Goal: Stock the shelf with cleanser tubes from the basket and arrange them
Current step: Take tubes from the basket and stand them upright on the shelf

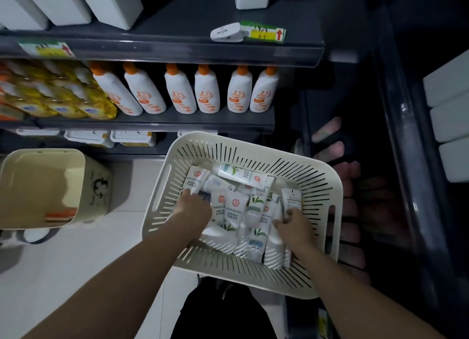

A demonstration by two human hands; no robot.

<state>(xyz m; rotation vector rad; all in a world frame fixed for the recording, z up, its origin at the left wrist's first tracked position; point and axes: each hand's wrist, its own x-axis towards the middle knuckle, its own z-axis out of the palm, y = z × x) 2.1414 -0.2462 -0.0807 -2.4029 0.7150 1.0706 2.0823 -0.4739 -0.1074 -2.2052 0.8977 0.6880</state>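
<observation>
A cream slotted basket point(162, 201) sits below the shelves and holds several white cleanser tubes point(234, 209) with red logos and green leaf prints. Both my hands are inside it. My left hand point(194, 208) reaches down at the basket's left side, its fingers curled round a tube point(194, 181) there. My right hand point(291, 224) is at the right side and pinches an upright white tube point(290, 198). The dark shelf point(177, 121) stands just beyond the basket.
White bottles with orange caps point(205, 90) line the middle shelf, with yellow packs point(58, 95) to their left. White boxes point(76, 3) stand on the top shelf. A beige bin point(43, 186) is at the left over pale floor tiles. Dim tubes point(350, 199) fill a dark rack on the right.
</observation>
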